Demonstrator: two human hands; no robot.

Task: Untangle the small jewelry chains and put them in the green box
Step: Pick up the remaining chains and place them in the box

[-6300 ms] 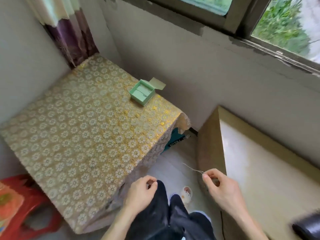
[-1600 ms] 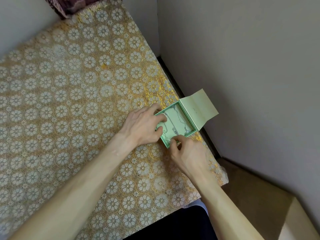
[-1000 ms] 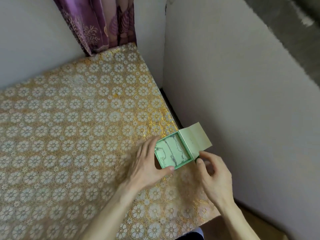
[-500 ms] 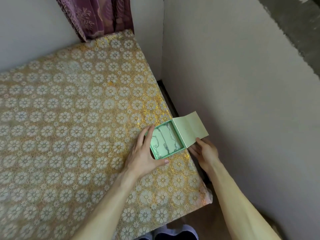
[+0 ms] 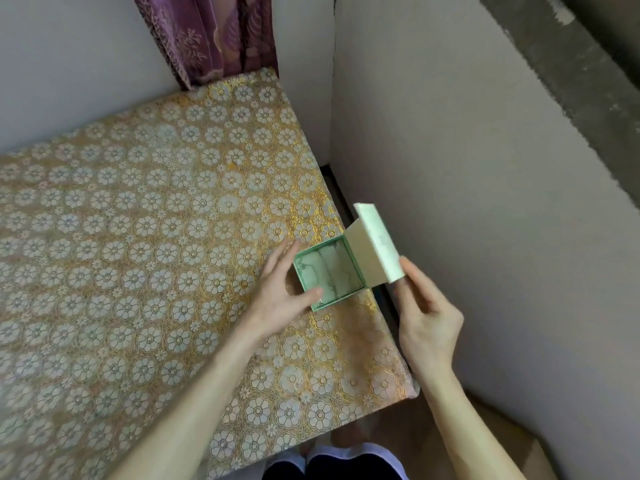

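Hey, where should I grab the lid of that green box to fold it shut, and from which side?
Take the lid by its free outer edge, coming from the right, the wall side. It is hinged along the right wall of the green box and stands half raised, so that edge gives the easiest swing over. The left hand braces the box's left side.

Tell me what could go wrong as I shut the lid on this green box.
The chains lie loose in the green box, so the lid your right hand touches might pinch a strand. The box sits near the table edge; a push from your left hand could slide it off.
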